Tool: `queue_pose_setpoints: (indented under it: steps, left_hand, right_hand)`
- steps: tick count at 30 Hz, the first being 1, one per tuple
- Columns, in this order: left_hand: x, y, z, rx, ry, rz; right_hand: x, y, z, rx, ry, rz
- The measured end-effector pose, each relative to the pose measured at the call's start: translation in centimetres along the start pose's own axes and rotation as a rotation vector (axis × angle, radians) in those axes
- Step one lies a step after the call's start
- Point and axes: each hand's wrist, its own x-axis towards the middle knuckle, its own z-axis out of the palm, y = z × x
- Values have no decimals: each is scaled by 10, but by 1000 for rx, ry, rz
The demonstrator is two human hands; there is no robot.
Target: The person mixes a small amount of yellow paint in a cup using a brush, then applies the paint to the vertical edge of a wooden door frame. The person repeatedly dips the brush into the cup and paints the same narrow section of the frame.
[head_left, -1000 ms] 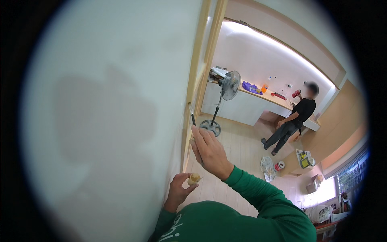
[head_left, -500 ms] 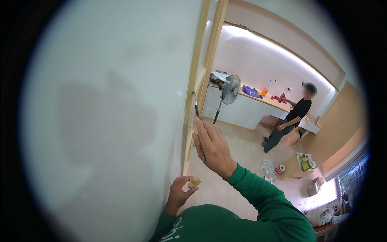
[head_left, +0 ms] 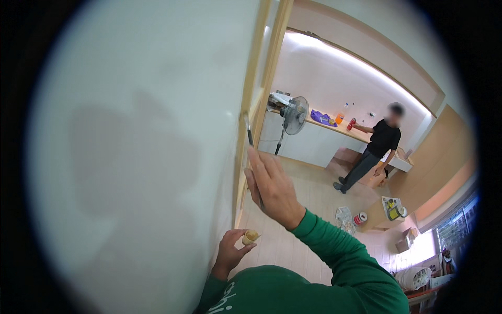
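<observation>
A slim dark-handled paintbrush (head_left: pixel 250 137) is pinched in my right hand (head_left: pixel 275 187), its tip up against the light wood frame (head_left: pixel 252 78) at the edge of the white wall panel (head_left: pixel 141 63). Whether the bristles touch the wood or the panel edge is too small to tell. Lower down, my left hand (head_left: pixel 230 252) grips a small pale cup (head_left: pixel 248 240) by its sides. Yellowish stuff shows inside the cup. Both arms wear green sleeves, and my shadow falls on the panel.
A standing fan (head_left: pixel 296 116) stands before a long counter (head_left: pixel 334 127) carrying a purple bag (head_left: pixel 320 117) and an orange bottle (head_left: pixel 341 116). Another person (head_left: pixel 384 138) holds a red object there. Cans (head_left: pixel 360 218) and a plastic sheet (head_left: pixel 345 220) lie on the floor.
The brush and my right hand have shifted slightly left and up in view, the frame also appearing further left. The other person has turned and raised the red object more upright.
</observation>
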Motion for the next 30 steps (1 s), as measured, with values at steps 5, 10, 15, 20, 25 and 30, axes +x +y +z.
queue_pose_setpoints:
  steps: [5, 10, 15, 20, 25, 30]
  left_hand:
    - [6, -8, -4, 6, 21, 5]
    - [2, -9, 3, -5, 38, 12]
    - [-4, -2, 3, -21, 46, 17]
    - [-9, -11, 6, -18, 57, 40]
    - [20, -29, 5, -116, 35, -34]
    - [32, -29, -2, -97, 24, -102]
  right_hand:
    - [45, 14, 2, -12, 85, -29]
    - [-5, 8, 13, -1, -41, 26]
    - [-52, -10, 13, 57, -139, 83]
    - [-18, -7, -2, 30, -36, 42]
    - [-30, 18, 13, 119, -81, 111]
    - [-90, 45, -22, 361, -20, 392]
